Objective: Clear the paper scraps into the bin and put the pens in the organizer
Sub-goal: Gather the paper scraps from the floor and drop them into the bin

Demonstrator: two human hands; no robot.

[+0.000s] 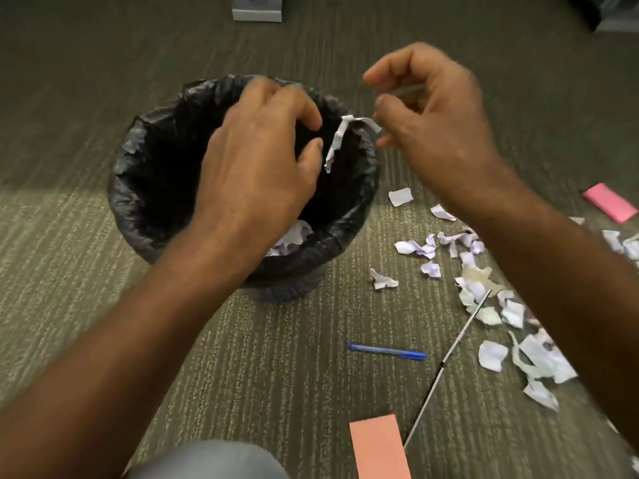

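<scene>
While both hands hang over the bin (138,188), a long white paper strip (337,141) dangles between them. The strip is thin, torn and crinkly, bent at the top like a hook. Its top end sits at the fingertips of the right hand (432,122), which look pinched on it, though that hand is blurry. The right hand also seems to hold a thin grey stick near its fingers, too blurred to name. The left hand (262,164) is just beside the strip, its fingers curled, with the thumb close to the strip's lower end. I cannot tell if it touches the paper or holds anything.

The bin is round with a shiny black bag in it, and it stands on the carpet floor (69,271) right under the left hand. Some white crumpled paper (294,236) lies inside it, below the left wrist.

Lots of white paper scraps (498,305) lie scattered on the floor under the right arm. A blue pen (387,351) lies flat on the floor between the two arms, near the person. A thin silver stick (446,364) lies slanted just beside the pen, its far end in the scraps. An orange paper strip (378,447) lies closest to the person, and a pink paper (610,202) lies far out past the right arm.
</scene>
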